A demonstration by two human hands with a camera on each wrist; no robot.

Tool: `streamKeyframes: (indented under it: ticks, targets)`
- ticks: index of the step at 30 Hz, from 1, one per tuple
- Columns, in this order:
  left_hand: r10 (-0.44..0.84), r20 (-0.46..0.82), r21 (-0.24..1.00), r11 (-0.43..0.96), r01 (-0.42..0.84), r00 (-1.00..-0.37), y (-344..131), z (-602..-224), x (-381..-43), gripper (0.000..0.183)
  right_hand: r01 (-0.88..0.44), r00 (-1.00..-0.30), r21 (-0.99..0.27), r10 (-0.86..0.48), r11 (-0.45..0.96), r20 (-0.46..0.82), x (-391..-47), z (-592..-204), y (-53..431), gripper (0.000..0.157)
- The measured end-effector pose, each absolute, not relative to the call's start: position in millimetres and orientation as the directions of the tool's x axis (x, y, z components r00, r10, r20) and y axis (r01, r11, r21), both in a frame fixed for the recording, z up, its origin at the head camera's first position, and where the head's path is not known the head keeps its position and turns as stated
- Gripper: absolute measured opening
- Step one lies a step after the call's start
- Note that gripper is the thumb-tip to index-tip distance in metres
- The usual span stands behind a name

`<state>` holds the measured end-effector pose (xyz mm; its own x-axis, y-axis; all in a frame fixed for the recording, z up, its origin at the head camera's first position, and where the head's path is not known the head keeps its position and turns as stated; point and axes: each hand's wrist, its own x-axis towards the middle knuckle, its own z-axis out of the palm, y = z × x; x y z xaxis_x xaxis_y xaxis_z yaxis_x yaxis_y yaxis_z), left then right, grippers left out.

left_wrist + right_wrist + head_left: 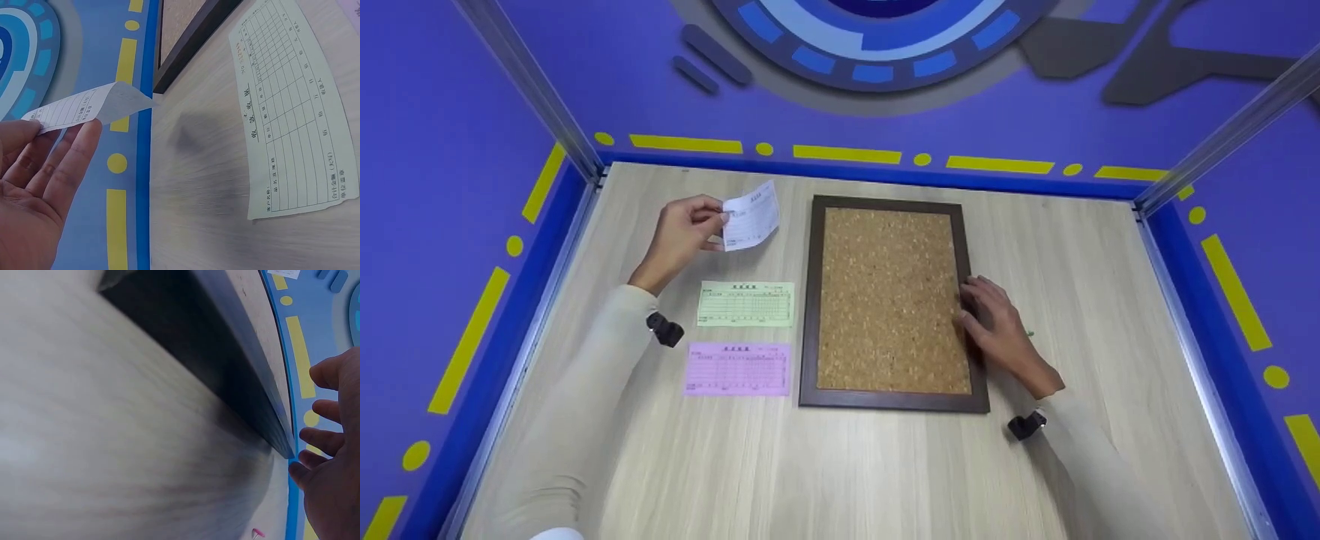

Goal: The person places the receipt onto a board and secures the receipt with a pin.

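Left of bare corkboard (892, 300), left hand (682, 231) pinches white slip (754, 217); green slip (745, 304), pink slip (737, 370) lie unlifted; right hand (999, 327) relaxed opposite.

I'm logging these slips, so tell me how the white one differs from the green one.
The white slip is pinched in the left hand, while the green slip lies on the table. The white slip is bent; the green slip is nearly flat. Both are paper printed with text.
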<state>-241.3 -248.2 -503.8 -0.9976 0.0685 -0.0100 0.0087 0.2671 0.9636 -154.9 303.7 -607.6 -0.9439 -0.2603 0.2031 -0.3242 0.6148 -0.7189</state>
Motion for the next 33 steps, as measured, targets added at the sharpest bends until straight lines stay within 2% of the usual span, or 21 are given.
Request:
streamKeyframes:
  ticks: [13, 23, 33]
  targets:
    - [0.118, 0.017, 0.968, 0.247, 0.046, -0.993, -241, -506, -240, 0.020, -0.360, -0.929, -0.694, -0.304, 0.624, 0.209, -165, -604, 289, 0.049]
    - [0.141, 0.018, 0.981, 0.190, 0.045, -0.990, -236, -502, -237, 0.022, -0.360, -0.929, -0.729, -0.298, 0.583, 0.220, -176, -599, 277, 0.050]
    - [0.148, 0.007, 0.980, 0.193, 0.036, -0.989, -229, -502, -235, 0.021, -0.351, -0.929, -0.737, -0.313, 0.578, 0.197, -182, -594, 262, 0.049]
